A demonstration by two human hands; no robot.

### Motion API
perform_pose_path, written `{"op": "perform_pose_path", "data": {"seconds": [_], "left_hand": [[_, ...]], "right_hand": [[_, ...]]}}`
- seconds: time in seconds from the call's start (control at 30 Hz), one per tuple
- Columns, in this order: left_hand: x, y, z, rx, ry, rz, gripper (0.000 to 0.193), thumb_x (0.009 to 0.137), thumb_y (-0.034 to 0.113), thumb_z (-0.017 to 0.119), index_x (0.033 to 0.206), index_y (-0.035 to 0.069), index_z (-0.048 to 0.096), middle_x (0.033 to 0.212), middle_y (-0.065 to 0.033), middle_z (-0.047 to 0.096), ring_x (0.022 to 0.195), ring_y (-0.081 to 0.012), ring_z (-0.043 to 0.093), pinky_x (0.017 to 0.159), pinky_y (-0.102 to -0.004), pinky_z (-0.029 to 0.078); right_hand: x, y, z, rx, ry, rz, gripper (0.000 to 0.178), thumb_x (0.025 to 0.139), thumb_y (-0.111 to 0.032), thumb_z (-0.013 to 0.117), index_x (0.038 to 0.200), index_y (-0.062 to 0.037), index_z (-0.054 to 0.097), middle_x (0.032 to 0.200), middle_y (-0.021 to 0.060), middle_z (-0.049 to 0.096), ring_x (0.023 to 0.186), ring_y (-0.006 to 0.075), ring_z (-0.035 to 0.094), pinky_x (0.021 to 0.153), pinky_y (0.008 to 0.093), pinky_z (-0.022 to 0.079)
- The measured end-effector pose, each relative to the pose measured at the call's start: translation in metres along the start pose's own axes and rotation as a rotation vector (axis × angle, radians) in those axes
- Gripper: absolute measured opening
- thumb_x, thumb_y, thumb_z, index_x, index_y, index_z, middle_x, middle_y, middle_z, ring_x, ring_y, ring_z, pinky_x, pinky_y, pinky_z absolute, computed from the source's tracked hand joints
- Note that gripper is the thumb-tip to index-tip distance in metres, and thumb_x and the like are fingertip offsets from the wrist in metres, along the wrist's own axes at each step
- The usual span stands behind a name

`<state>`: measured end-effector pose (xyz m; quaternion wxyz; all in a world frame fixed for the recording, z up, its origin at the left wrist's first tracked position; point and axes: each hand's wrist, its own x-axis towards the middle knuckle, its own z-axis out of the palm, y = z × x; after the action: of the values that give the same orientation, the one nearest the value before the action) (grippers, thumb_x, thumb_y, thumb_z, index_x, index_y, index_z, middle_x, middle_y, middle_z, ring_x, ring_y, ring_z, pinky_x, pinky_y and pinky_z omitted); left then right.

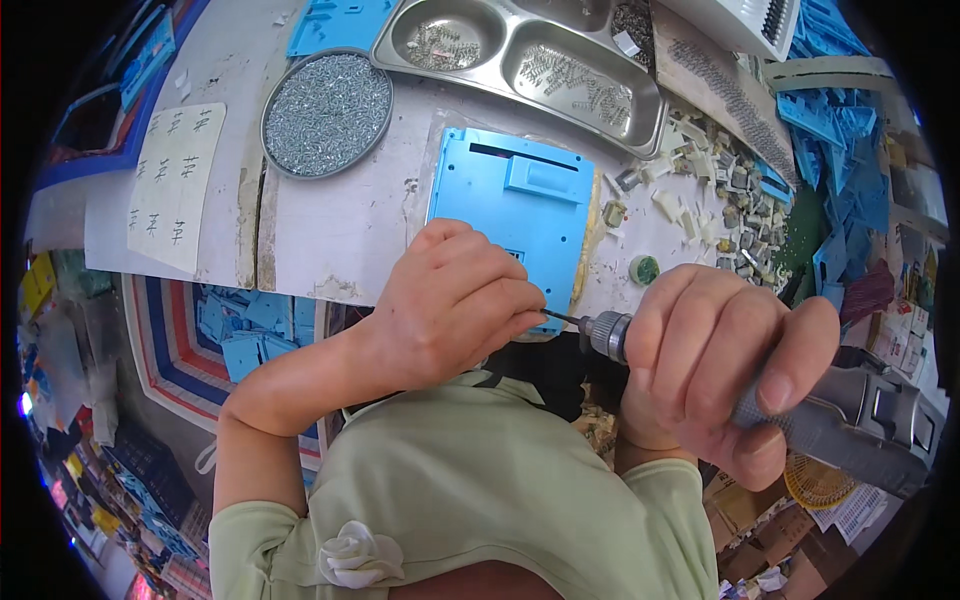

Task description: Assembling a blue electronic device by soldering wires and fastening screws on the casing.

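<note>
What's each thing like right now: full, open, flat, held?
Left hand: fingers curled
Right hand: closed around a tool
Power screwdriver: held; on or off, can't tell
Blue panel: lying down, partly covered
Round dish: filled with small metal pieces
Metal tray: springs inside
Paper: flat, marked
Striped bag: open, blue parts inside

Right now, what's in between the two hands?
In the head view, the silvery collar and thin bit of the gray tool lie between the left hand and right hand.
</note>
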<state>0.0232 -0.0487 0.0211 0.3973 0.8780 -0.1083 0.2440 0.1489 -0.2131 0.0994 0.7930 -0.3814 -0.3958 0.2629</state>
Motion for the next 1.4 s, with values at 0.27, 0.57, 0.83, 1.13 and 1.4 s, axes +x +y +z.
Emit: {"op": "perform_pose_path", "data": {"seconds": [0.27, 0.57, 0.83, 1.13, 1.4], "left_hand": [[0.002, -0.003, -0.002, 0.031, -0.041, 0.040, 0.023, 0.077, 0.013, 0.083, 0.094, 0.007, 0.069, 0.087, -0.0049, 0.063, 0.076, -0.0235, 0.059, 0.075, -0.0389, 0.044], [0.005, -0.005, -0.005, -0.029, -0.198, -0.020, 0.021, 0.077, 0.011, 0.082, 0.096, 0.011, 0.071, 0.088, -0.0022, 0.066, 0.079, -0.0220, 0.063, 0.074, -0.0386, 0.046], [0.013, -0.015, 0.013, 0.084, -0.410, 0.116, 0.016, 0.071, 0.012, 0.074, 0.083, 0.013, 0.064, 0.080, -0.0001, 0.054, 0.074, -0.0195, 0.056, 0.074, -0.0375, 0.043], [0.023, -0.025, 0.020, 0.138, -0.410, 0.184, 0.017, 0.072, 0.013, 0.073, 0.086, 0.013, 0.064, 0.083, 0.0003, 0.055, 0.074, -0.0191, 0.056, 0.077, -0.0375, 0.043], [0.018, -0.023, 0.007, 0.196, -0.379, 0.237, 0.022, 0.072, 0.012, 0.076, 0.092, 0.012, 0.068, 0.086, 0.0000, 0.059, 0.073, -0.0204, 0.056, 0.078, -0.0372, 0.043]], "right_hand": [[0.001, 0.007, 0.003, 0.004, -0.012, 0.015, 0.030, 0.090, -0.027, 0.076, 0.103, -0.0163, 0.052, 0.062, -0.0039, 0.055, 0.047, 0.0100, 0.052, 0.048, 0.0270, 0.044], [-0.017, -0.006, -0.013, -0.098, 0.054, 0.025, 0.030, 0.090, -0.027, 0.073, 0.107, -0.0149, 0.051, 0.064, -0.0034, 0.055, 0.049, 0.0103, 0.053, 0.052, 0.0283, 0.046], [-0.030, -0.017, -0.029, -0.101, -0.025, 0.006, 0.032, 0.091, -0.026, 0.070, 0.112, -0.0126, 0.050, 0.068, -0.0028, 0.055, 0.051, 0.0102, 0.054, 0.053, 0.0282, 0.047], [-0.035, -0.023, -0.037, -0.115, -0.029, 0.019, 0.034, 0.091, -0.026, 0.071, 0.112, -0.0125, 0.049, 0.068, -0.0031, 0.056, 0.052, 0.0103, 0.056, 0.054, 0.0284, 0.048], [-0.034, -0.024, -0.038, -0.108, -0.035, 0.006, 0.035, 0.090, -0.027, 0.073, 0.112, -0.0126, 0.049, 0.069, -0.0033, 0.057, 0.052, 0.0102, 0.056, 0.053, 0.0289, 0.048]]}}
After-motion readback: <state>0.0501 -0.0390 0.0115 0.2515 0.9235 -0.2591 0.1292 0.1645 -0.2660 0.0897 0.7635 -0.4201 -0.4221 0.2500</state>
